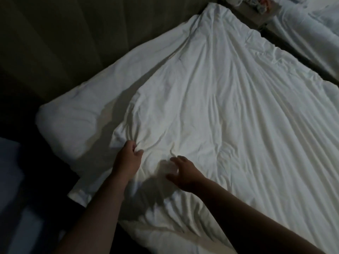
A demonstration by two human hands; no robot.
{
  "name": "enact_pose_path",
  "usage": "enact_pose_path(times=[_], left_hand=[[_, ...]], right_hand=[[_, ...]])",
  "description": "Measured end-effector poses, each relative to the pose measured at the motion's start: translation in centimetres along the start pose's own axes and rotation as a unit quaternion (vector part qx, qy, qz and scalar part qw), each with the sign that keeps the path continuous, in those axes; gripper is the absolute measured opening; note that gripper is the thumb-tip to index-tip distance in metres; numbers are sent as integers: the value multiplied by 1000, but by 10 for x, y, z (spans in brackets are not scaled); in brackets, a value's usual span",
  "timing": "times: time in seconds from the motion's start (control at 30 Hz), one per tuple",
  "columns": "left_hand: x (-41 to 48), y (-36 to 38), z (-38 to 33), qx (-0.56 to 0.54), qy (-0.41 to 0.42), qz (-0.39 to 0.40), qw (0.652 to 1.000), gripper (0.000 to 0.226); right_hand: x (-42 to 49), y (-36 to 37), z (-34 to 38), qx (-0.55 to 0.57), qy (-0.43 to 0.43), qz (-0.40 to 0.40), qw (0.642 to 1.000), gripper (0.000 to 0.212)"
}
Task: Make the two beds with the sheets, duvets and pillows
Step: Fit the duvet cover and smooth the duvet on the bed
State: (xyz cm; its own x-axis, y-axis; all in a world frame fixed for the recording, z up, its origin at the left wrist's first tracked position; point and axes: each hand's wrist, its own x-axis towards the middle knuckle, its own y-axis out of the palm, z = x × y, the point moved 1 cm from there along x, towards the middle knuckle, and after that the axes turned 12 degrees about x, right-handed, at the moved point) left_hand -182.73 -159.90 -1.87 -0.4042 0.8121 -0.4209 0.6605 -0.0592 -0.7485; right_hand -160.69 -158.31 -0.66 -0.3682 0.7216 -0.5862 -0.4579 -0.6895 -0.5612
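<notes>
A wrinkled white duvet (220,110) covers the near bed, its long creases running toward the far corner. A white pillow (77,114) lies along the bed's head at the left, partly under the duvet's edge. My left hand (129,158) pinches the duvet's near-left corner, and the cloth bunches at its fingers. My right hand (180,171) hovers spread just above the duvet a little to the right, fingers relaxed, holding nothing. A second bed (315,39) with white bedding shows at the top right.
A dark padded headboard (73,37) fills the upper left. A small bedside table (256,11) with several small items stands between the two beds at the top. Dark floor lies at the lower left, with a pale blurred shape (11,180) at the left edge.
</notes>
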Motion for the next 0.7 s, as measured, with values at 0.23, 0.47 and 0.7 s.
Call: enact_pose_path(times=[0.23, 0.47, 0.7], left_hand=[[-20, 53, 127, 124, -155, 70, 978, 114], [-25, 81, 150, -25, -322, 41, 945, 120], [40, 172, 276, -329, -378, 53, 864, 98]], right_hand=[[-33, 23, -72, -167, 63, -13, 984, 74], [-59, 50, -109, -128, 179, 30, 975, 49], [-58, 33, -98, -15, 190, -33, 981, 18]])
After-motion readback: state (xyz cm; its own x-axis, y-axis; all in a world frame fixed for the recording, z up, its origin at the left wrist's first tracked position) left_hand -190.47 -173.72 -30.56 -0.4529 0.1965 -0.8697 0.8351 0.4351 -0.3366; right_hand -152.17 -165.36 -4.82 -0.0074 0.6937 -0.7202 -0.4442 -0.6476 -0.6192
